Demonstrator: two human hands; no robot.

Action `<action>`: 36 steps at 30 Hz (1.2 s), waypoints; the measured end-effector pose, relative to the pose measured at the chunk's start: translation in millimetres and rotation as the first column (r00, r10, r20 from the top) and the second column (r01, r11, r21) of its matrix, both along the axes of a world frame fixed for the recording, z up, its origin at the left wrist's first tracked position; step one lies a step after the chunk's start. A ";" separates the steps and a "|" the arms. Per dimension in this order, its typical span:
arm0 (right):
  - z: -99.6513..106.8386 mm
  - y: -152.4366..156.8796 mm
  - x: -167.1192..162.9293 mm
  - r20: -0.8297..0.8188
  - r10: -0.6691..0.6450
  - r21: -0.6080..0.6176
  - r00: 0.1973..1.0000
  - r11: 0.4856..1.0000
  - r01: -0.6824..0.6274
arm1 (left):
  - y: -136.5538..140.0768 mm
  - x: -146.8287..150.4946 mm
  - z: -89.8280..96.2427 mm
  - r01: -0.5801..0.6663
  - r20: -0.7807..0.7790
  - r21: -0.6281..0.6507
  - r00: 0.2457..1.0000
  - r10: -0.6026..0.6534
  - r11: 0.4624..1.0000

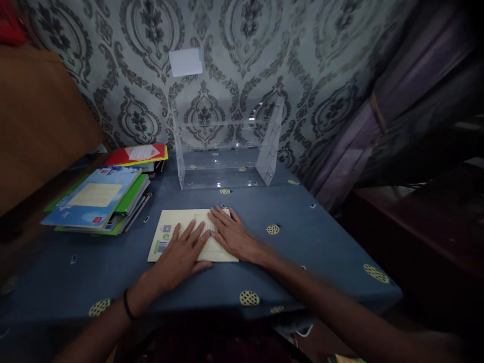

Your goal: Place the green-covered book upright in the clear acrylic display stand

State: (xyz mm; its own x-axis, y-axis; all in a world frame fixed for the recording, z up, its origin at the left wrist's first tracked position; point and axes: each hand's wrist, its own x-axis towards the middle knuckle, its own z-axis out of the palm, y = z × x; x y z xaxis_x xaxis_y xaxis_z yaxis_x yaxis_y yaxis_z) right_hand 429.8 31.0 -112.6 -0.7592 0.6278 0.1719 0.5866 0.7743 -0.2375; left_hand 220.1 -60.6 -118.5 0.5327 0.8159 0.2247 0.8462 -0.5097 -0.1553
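Note:
A pale yellow book lies flat on the blue spotted tablecloth, close to the table's front edge. My left hand rests palm down on its lower middle, fingers spread. My right hand lies flat on the book's right part, fingers pointing left and touching the left hand's fingertips. Neither hand grips anything. A dark band circles my left wrist.
A clear acrylic shelf stands at the back against the patterned wall. A stack of books sits at the left, with a red-covered book behind it. Purple curtain hangs at the right. A wooden panel stands far left.

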 end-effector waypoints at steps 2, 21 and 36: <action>0.6 -11.6 4.6 0.010 0.028 -0.002 1.000 1.000 -0.028 | -0.9 1.7 -0.7 0.003 -0.021 0.038 1.000 -0.002 0.999; -5.7 -63.3 41.6 -0.224 0.004 -0.029 0.975 1.000 -0.010 | -7.8 8.3 14.0 0.100 -0.243 0.130 0.968 -0.066 0.986; 12.8 22.3 44.3 -0.676 -0.209 -0.465 0.707 0.865 -0.189 | 18.0 -3.5 90.1 -0.076 0.417 0.041 0.907 0.052 0.996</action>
State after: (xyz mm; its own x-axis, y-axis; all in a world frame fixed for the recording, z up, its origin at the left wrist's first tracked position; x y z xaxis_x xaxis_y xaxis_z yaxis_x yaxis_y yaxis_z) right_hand 474.0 53.3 -99.9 -0.5384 0.7798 0.3194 0.1061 0.4388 -0.8923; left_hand 216.6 -42.6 -28.4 0.3287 0.8250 0.4598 0.8708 -0.4532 0.1907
